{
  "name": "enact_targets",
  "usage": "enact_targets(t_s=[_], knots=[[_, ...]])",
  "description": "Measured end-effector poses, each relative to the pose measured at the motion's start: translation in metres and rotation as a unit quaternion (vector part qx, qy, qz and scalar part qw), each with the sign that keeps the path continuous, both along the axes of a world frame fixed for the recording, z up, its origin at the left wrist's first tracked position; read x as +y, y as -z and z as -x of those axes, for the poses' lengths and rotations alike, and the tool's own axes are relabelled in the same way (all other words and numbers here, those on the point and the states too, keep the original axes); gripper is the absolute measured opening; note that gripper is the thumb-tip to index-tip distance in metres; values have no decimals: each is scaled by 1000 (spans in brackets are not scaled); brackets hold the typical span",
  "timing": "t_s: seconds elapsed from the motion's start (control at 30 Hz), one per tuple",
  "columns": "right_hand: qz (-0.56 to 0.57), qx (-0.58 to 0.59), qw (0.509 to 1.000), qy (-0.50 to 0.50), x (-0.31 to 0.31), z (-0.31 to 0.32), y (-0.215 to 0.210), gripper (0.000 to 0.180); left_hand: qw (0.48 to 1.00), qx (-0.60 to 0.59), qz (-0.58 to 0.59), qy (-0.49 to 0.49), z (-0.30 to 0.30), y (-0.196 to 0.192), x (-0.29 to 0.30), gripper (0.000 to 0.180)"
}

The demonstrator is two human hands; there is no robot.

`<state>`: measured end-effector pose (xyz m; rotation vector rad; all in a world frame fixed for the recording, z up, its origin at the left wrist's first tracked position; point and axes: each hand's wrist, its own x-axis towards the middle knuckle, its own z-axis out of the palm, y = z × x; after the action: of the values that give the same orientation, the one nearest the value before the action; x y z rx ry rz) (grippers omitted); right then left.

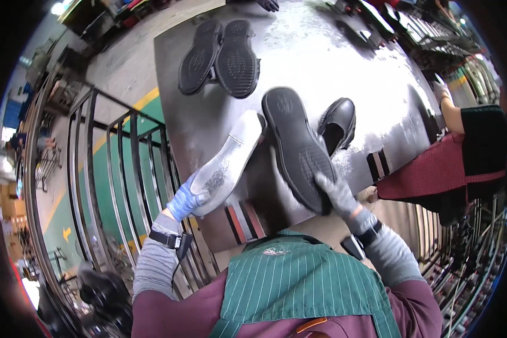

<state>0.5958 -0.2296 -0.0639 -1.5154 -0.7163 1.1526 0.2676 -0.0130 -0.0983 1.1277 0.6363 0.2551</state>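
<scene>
My left hand (185, 200), in a blue glove, grips the heel end of a shoe with a pale grey, worn-looking underside (228, 162), held sole up over the metal table (310, 62). My right hand (338, 194), in a grey glove, holds a black outsole (296, 143) by its near end, tread facing up. The two pieces meet near their far ends. Just beyond the black outsole a black shoe (339, 121) rests on the table.
Two black soles (219, 56) lie tread up at the table's far left. A dark metal rail rack (115, 169) stands to my left. A person in a red skirt (450, 163) sits at the right. Another gloved hand (269, 4) shows at the far edge.
</scene>
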Motion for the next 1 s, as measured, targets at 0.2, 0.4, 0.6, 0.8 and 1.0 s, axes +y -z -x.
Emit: enact_targets(t_s=[0.2,0.4,0.6,0.8,1.0], knots=[[83,90,990,64,-102,-4,10,84,994,31,-64,85,-81,7,53,85],[109,117,981,114,-113,4,10,85,995,12,-81,63,-263,15,69,64],[167,-11,967,193,-128,18,19,73,933,-139,-134,303,-278,35,17,39],[229,-70,969,53,-117,-64,47,56,997,-70,-36,24,-170,9,-29,38],[187,-176,947,-193,10,-29,22,28,962,-2,-50,-268,-76,6,-17,31]])
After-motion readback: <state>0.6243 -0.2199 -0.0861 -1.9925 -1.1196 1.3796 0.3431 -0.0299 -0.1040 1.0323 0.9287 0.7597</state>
